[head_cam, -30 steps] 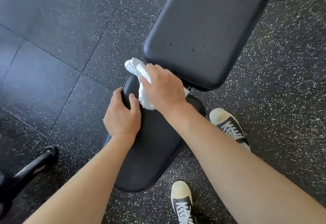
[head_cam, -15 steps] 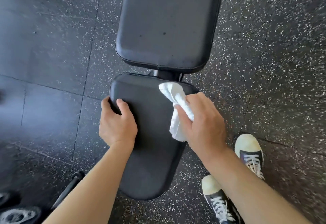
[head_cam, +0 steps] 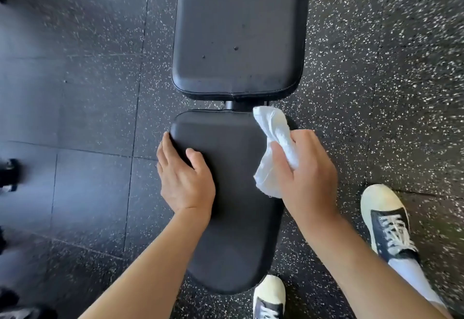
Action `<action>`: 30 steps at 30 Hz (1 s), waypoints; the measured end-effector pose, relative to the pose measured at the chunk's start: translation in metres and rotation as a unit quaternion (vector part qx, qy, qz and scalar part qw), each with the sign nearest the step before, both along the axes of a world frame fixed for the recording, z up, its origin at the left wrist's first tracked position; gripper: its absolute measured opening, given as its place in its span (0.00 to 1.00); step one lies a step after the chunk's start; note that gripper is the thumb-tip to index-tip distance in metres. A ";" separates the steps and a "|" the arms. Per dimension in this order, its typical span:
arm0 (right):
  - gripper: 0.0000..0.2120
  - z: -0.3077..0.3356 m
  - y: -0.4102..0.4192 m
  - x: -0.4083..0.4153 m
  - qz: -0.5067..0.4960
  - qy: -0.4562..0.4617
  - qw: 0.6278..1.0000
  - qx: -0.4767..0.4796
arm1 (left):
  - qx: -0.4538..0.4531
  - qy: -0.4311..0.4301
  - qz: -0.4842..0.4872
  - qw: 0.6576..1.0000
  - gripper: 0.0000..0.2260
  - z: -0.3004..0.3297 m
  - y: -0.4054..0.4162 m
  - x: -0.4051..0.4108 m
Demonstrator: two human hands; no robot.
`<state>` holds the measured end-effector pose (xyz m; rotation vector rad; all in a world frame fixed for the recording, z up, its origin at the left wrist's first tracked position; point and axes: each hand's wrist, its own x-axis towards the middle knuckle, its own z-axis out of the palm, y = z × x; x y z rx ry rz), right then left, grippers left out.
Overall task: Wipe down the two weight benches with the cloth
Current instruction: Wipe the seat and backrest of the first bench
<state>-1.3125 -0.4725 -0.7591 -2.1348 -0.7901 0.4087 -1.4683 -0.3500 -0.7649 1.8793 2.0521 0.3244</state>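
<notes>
Fingers, right hand (head_cam: 310, 170): I see them curled round a white cloth (head_cam: 275, 148), thumb across its front, the cloth bunched and clamped in the grip. One end of the cloth sticks up past the hand toward the far right corner of the seat pad (head_cam: 233, 193); the other end hangs below the thumb at the pad's right edge.

Fingers, left hand (head_cam: 185, 180): I see them lying straight and together, wrapped down over the pad's left edge, with the thumb resting on the top face. Nothing is held; the palm rests on the pad.

Seat pad: black, tapering toward me, dull and smooth on top. It lies between my two forearms.

Back pad (head_cam: 238, 30): black, wider, just beyond the seat pad, with a narrow gap between them where a dark post (head_cam: 234, 105) shows. A few small specks mark its surface.

Floor (head_cam: 376, 67): dark rubber tiles flecked with white on the right, plainer dark tiles on the left.

Shoes: one black-and-cream laced shoe (head_cam: 386, 220) right of the seat pad, another (head_cam: 270, 296) at the pad's near end.

Left margin: dark, blurred items (head_cam: 8, 173) on the floor; I cannot tell what they are.
</notes>
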 end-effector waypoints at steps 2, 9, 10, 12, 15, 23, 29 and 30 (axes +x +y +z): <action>0.12 -0.002 -0.017 -0.021 -0.047 0.023 0.999 0.010 | -0.002 -0.002 -0.050 0.999 0.32 0.001 -0.001 -0.001; 0.11 0.003 -0.079 -0.111 -0.136 0.126 0.982 0.024 | 0.044 0.044 -0.350 0.935 0.34 0.006 -0.016 -0.016; 0.10 0.005 -0.086 -0.119 -0.131 0.127 0.983 0.018 | 0.046 0.050 -0.374 0.925 0.34 0.008 -0.024 -0.019; 0.11 0.008 -0.097 -0.128 -0.134 0.133 0.982 0.006 | 0.051 0.054 -0.391 0.917 0.34 0.008 -0.038 -0.026; 0.11 0.009 -0.091 -0.121 -0.150 0.156 0.976 0.004 | 0.057 0.047 -0.387 0.919 0.33 0.008 -0.041 -0.027; 0.16 -0.009 0.041 0.033 -0.216 0.213 0.952 0.039 | 0.097 0.034 -0.389 0.915 0.32 0.000 -0.037 -0.028; 0.19 -0.005 0.017 0.021 -0.183 0.171 0.968 0.005 | 0.077 0.052 -0.382 0.919 0.33 0.007 -0.042 -0.023; 0.20 -0.002 0.001 0.004 -0.184 0.144 0.972 0.006 | 0.075 0.053 -0.383 0.919 0.33 0.009 -0.042 -0.022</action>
